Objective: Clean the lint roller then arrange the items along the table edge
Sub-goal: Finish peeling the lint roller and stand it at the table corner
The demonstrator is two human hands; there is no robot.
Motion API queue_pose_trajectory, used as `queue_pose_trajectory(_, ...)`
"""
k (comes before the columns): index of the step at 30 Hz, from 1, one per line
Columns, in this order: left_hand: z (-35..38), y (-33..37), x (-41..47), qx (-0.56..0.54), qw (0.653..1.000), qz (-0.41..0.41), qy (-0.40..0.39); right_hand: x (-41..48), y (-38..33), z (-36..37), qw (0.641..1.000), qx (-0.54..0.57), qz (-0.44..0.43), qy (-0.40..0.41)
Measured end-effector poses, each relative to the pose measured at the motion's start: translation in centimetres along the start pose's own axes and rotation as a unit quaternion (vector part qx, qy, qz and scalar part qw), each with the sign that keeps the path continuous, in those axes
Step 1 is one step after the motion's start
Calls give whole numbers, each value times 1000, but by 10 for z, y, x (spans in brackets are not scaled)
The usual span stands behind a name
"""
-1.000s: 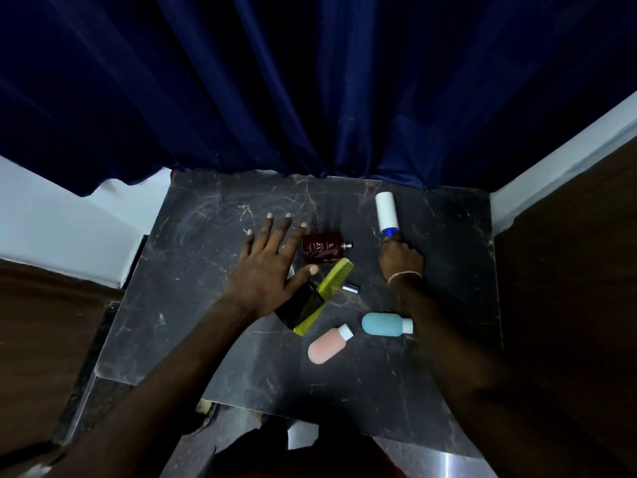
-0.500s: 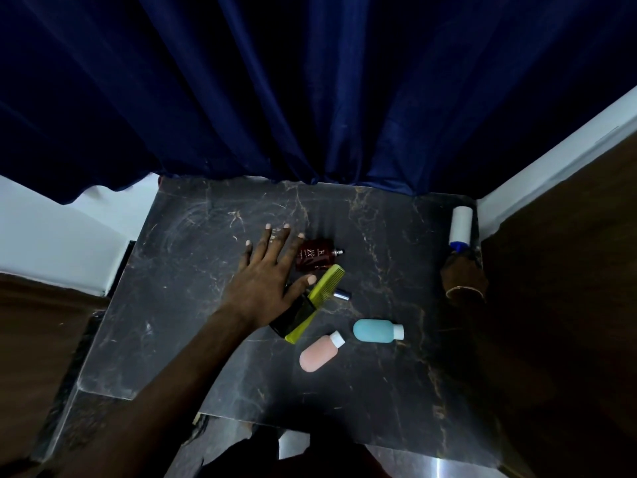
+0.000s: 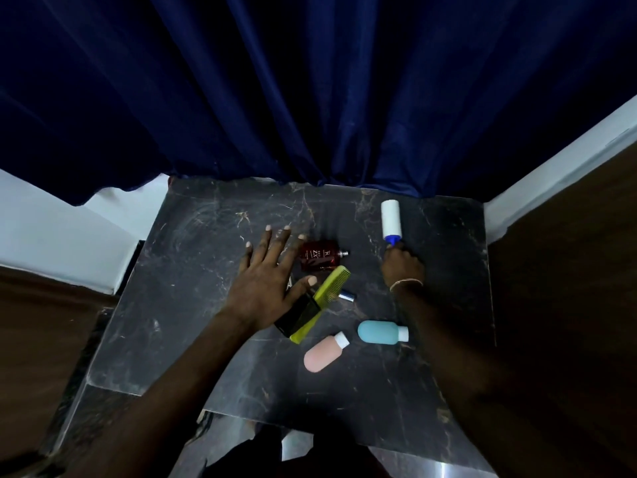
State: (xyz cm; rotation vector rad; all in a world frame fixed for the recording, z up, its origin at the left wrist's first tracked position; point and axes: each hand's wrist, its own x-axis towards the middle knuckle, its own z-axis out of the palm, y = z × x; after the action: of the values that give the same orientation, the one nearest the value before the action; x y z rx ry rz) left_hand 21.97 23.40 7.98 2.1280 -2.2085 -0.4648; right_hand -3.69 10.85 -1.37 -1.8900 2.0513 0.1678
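A white lint roller (image 3: 391, 218) with a blue neck lies flat on the dark marble table (image 3: 193, 270), pointing away from me. My right hand (image 3: 402, 267) is closed around its handle. My left hand (image 3: 267, 282) rests flat with fingers spread, its thumb over a black object (image 3: 297, 315) beside a yellow-green comb (image 3: 320, 301). A dark red perfume bottle (image 3: 320, 259) lies just right of my left fingers. A teal bottle (image 3: 381, 332) and a pink bottle (image 3: 325, 351) lie nearer to me. A small silver cap (image 3: 346, 297) sits by the comb.
A dark blue curtain (image 3: 310, 91) hangs over the table's far edge. White walls (image 3: 51, 232) flank the table on both sides. Dark wood surfaces lie left and right. The table's near edge (image 3: 275, 412) drops off in front of me.
My right hand swung the lint roller out past the table's right edge, then brought it back onto the table at the right of centre. My left hand stayed flat.
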Motion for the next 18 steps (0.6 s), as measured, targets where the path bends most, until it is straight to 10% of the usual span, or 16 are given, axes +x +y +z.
queue_pose_trajectory(18,5,6,-14,17,1000,9,0,-32,-20,1,995,70,-47,47)
